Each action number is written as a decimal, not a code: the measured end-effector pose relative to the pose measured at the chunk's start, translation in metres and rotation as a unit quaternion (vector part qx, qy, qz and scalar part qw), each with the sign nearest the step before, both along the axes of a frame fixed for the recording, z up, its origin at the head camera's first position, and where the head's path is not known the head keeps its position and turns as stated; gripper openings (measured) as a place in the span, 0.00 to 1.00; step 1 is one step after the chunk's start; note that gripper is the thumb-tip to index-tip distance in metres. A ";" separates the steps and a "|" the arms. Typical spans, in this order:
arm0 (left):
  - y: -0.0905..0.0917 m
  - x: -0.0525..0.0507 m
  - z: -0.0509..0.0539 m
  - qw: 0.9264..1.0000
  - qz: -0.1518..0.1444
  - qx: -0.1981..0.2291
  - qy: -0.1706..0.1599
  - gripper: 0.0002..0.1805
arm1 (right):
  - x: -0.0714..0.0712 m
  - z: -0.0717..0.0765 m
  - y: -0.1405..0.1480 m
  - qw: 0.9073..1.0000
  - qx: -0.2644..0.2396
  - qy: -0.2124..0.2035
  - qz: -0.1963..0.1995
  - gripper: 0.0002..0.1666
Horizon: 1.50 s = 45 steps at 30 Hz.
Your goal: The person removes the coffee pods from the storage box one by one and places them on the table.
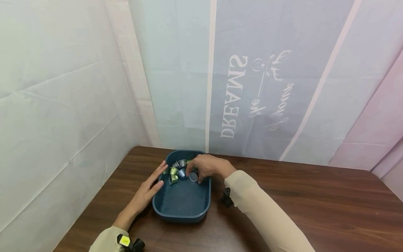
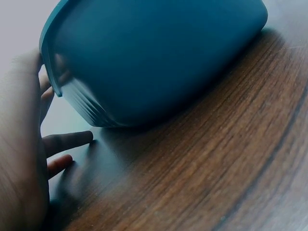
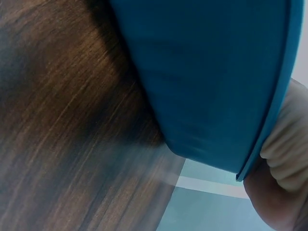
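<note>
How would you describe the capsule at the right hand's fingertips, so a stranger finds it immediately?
On the brown table stands a blue tub. Inside, at the fingertips of the right hand, is the capsule. Unlike its neighbours, it shows a nearly full, round face.

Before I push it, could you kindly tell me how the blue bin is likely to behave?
The blue bin would probably feel stiff, as its walls stand up unbent. It seems unlikely to tip, with its broad base resting on the table. The capsules grouped at its far end might roll, being small and rounded.
</note>
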<state>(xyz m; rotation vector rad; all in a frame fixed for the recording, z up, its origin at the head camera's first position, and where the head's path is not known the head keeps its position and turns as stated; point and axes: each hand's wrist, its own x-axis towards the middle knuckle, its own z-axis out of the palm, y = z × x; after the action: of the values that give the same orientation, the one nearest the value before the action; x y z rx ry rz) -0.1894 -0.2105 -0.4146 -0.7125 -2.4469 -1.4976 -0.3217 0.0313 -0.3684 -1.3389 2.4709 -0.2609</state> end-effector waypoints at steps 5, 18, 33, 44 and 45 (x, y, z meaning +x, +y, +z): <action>0.003 0.001 0.002 1.000 -0.006 -0.001 0.004 0.28 | -0.001 -0.001 0.000 1.000 0.010 0.006 0.004 0.28; -0.011 -0.019 -0.034 1.000 0.000 -0.024 0.017 0.30 | 0.003 0.001 0.007 0.998 -0.045 -0.029 0.019 0.25; -0.003 -0.005 -0.007 1.000 -0.003 -0.014 0.013 0.28 | 0.008 0.016 0.025 0.983 -0.157 -0.090 0.031 0.25; -0.012 -0.019 -0.032 1.000 -0.004 -0.019 0.019 0.30 | 0.004 0.021 0.052 0.959 -0.260 -0.108 -0.013 0.24; -0.012 -0.019 -0.032 1.000 -0.004 -0.018 0.019 0.30 | 0.004 0.021 0.055 0.957 -0.265 -0.114 -0.021 0.24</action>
<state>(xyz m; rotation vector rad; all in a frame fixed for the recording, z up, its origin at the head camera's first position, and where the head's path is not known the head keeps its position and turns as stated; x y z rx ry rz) -0.2086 -0.2224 -0.4466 -0.7515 -2.4519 -1.4337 -0.3176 0.0860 -0.3471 -1.3467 2.3175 -1.0882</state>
